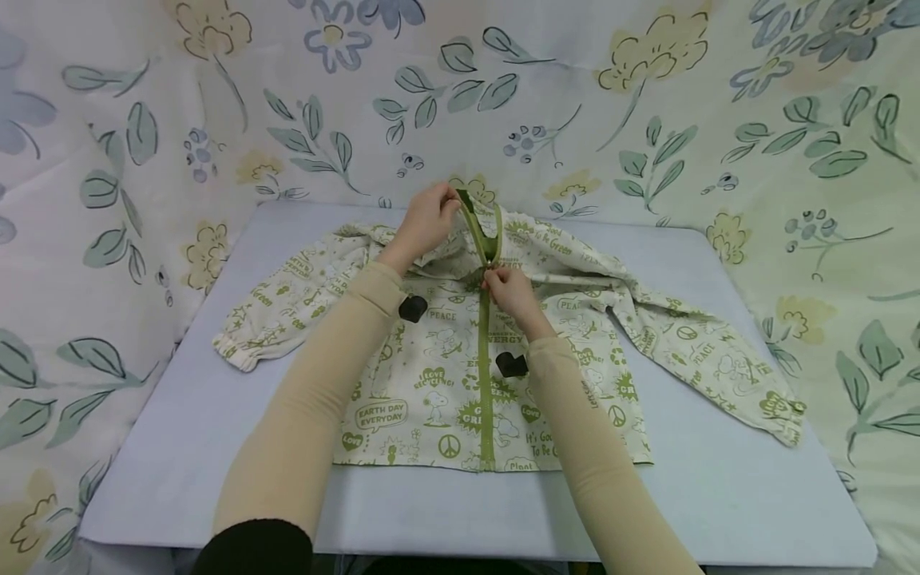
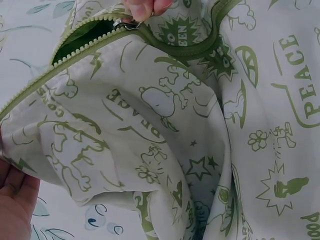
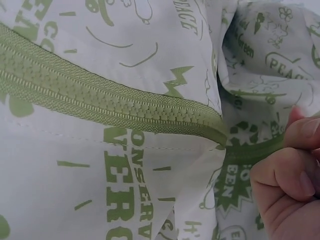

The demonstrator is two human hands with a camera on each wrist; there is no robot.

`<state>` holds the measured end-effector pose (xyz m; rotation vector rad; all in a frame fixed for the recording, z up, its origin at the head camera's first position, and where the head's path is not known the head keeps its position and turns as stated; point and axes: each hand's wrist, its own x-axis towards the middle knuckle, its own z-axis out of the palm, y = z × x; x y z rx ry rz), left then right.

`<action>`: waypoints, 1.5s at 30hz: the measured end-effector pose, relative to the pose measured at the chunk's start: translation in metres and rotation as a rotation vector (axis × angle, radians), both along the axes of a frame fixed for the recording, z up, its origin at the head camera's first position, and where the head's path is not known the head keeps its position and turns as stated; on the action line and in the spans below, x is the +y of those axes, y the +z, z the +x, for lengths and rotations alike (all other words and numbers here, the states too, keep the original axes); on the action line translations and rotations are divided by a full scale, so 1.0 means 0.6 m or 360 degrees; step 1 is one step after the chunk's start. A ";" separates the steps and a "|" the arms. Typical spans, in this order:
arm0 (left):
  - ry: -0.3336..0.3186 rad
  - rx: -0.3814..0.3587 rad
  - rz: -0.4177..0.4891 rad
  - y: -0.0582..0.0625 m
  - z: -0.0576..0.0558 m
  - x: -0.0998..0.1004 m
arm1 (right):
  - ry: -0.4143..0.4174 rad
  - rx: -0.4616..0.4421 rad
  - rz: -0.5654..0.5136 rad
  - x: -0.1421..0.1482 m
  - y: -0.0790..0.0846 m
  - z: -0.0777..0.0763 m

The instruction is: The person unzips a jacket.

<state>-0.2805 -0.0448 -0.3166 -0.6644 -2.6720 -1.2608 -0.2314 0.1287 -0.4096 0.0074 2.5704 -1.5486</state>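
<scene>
A white jacket (image 1: pixel 431 399) with green print lies front up, its sleeves spread to both sides. The green zip (image 1: pixel 485 383) is fastened from the hem up to the neck; above the slider (image 2: pixel 127 24) its two toothed edges part. My left hand (image 1: pixel 426 222) holds the upper edge of the collar or hood beside the open zip and keeps it raised. At the slider, my right hand (image 1: pixel 512 294) pinches the zip pull, with its fingers curled, as the left wrist view shows. The pull itself is mostly covered by the fingertips.
Under the jacket is a white padded tabletop (image 1: pixel 719 511). Behind and at the sides hangs a flower-printed cloth (image 1: pixel 503 96). Two small black pieces (image 1: pixel 413 308) show near the wrists.
</scene>
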 end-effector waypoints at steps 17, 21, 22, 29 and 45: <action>0.0159 0.0138 0.0145 0.000 -0.007 0.003 | -0.0058 -0.0081 -0.0027 0.003 -0.010 -0.002; 0.0206 0.0266 0.0250 0.000 -0.007 0.001 | -0.0055 -0.0034 0.0015 0.003 -0.013 -0.002; 0.0222 0.0298 0.0276 -0.001 -0.007 0.001 | -0.0060 -0.0028 0.0028 0.003 -0.013 -0.002; 0.0265 0.0429 0.0397 -0.002 -0.008 -0.001 | -0.0051 -0.0026 0.0018 0.002 -0.010 0.001; 0.0383 0.0419 0.0381 -0.009 -0.006 -0.004 | 0.0027 -0.0024 -0.0072 0.000 -0.020 0.008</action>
